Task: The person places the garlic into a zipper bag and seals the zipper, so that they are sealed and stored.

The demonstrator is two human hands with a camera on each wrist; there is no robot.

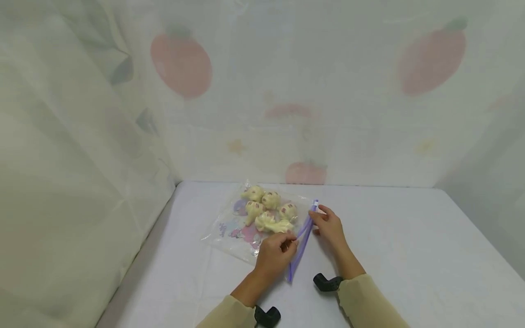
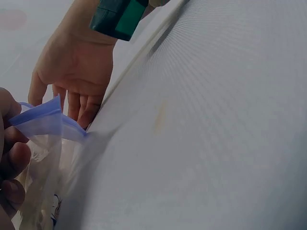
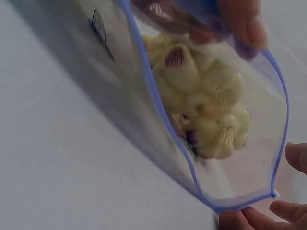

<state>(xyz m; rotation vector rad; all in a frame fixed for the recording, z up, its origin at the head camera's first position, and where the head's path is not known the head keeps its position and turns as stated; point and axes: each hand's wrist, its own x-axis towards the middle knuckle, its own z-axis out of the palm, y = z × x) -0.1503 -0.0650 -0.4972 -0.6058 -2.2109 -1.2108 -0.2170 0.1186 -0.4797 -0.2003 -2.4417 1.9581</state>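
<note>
A clear zip bag (image 1: 223,230) with printed cartoon figures lies on the table, its purple-edged mouth (image 1: 302,248) toward the right. Several cream, garlic-like bulbs (image 1: 270,200) with purple striped patches are inside. My left hand (image 1: 274,253) pinches the bag's near lip between thumb and fingers. At the far end of the mouth, close to the pale slider (image 1: 316,203), is my right hand (image 1: 329,228). In the right wrist view the mouth gapes; the right fingers (image 3: 240,219) touch its corner from beneath, while the thumb (image 3: 297,156) stands apart from the plastic.
White cloth covers the table (image 1: 410,246). A pale curtain (image 1: 246,91) with fruit prints hangs behind it, and another cloth (image 1: 82,182) drapes along the left side. Black wrist devices (image 1: 327,282) sit below both hands.
</note>
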